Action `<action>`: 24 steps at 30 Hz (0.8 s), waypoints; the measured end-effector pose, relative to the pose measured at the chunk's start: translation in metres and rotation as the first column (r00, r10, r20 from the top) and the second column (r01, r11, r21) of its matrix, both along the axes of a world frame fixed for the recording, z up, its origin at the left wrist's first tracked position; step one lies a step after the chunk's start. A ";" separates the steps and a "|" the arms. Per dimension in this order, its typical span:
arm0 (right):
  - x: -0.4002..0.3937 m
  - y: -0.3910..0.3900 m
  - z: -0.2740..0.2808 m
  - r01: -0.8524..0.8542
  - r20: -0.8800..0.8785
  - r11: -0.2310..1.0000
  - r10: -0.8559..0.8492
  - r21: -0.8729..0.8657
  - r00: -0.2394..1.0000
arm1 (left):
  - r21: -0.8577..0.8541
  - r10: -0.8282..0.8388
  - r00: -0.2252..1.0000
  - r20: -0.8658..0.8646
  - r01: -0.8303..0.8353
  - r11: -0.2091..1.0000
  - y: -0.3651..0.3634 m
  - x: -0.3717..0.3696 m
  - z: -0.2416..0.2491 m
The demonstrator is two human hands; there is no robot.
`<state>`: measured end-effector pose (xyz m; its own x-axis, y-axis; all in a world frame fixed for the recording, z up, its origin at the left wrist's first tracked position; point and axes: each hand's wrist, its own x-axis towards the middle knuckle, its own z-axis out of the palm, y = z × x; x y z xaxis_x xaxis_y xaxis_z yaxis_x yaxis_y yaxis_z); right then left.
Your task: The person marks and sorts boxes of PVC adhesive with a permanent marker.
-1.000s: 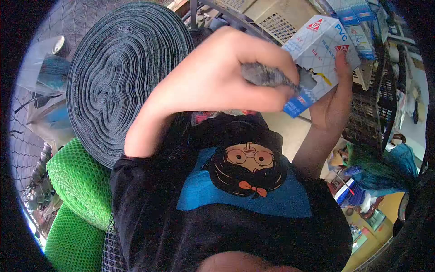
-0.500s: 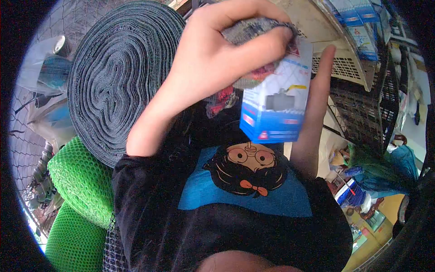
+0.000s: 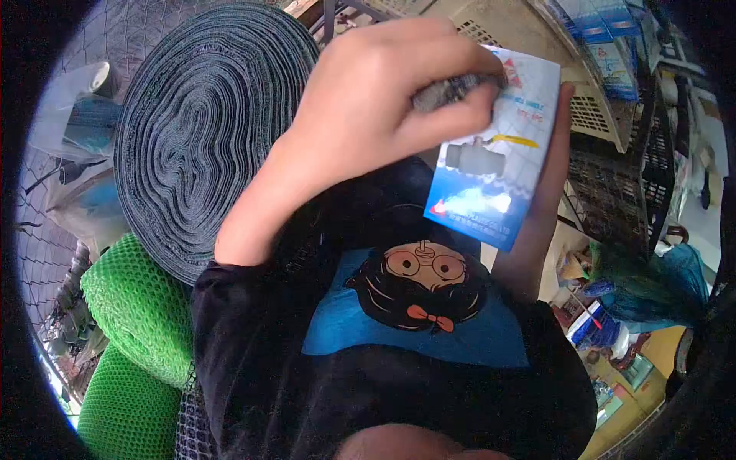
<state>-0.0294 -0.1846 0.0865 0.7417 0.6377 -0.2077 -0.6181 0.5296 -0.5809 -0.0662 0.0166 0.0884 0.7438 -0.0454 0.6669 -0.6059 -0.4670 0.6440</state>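
A white and blue box [image 3: 491, 157], printed with a grey valve and a yellow handle, is held tilted in front of my chest. Behind its right edge shows part of my right hand [image 3: 556, 153], which supports it; most of those fingers are hidden. My left hand [image 3: 391, 88] is closed on a crumpled grey patterned cloth [image 3: 445, 93], its fingers and thumb against the upper left part of the box's printed face.
A large roll of dark mesh [image 3: 199, 138] stands at the left, above green mesh rolls [image 3: 142, 299]. A beige crate [image 3: 590, 107] holding more blue and white boxes [image 3: 609, 38] is at the upper right. Blue netting [image 3: 652, 284] hangs at the right.
The box has turned and shifted to the right, showing its printed face more fully. Less cloth shows under my left hand, whose fingers are more curled.
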 end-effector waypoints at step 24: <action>-0.023 0.013 0.021 0.050 0.005 0.996 -0.050 -0.074 0.999 | 0.123 0.007 0.888 0.460 -0.071 0.990 -0.004 -0.002 0.000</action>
<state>-0.0520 -0.1713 0.1076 0.7731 0.5825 -0.2511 -0.5902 0.5153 -0.6214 -0.0681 0.0123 0.0886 0.3603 -0.1348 0.9230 -0.7975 -0.5579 0.2298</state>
